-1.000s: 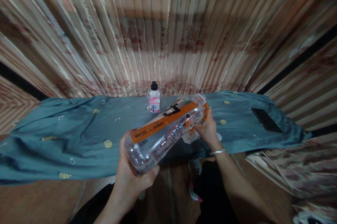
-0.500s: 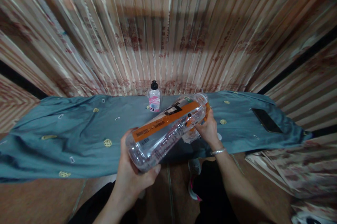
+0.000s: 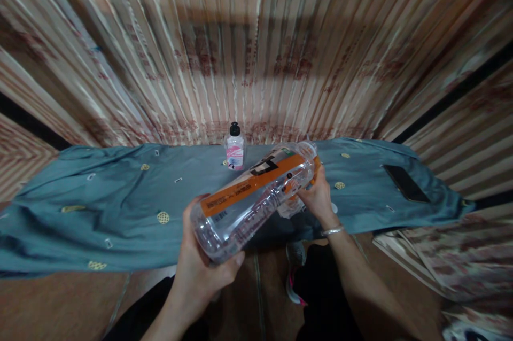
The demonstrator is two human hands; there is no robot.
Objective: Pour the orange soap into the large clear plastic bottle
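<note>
A large clear plastic bottle (image 3: 256,191) with an orange and white label lies tilted across the middle, its neck up to the right. My left hand (image 3: 204,261) is closed round its base, the thumb underneath. By the neck, my right hand (image 3: 318,196) is closed on a clear plastic item (image 3: 290,207) with an orange part, mostly hidden behind the large bottle. Whether these fingers also touch the neck, I cannot tell. Farther back stands a small clear bottle (image 3: 235,151) with a black cap and a pink label, upright and apart from both hands.
A blue-green patterned cloth (image 3: 120,191) covers the long bench or table. On its right part lies a dark flat phone-like object (image 3: 405,183). A small white round piece (image 3: 334,207) shows beside my right wrist. Striped curtains (image 3: 256,52) hang behind and at the sides.
</note>
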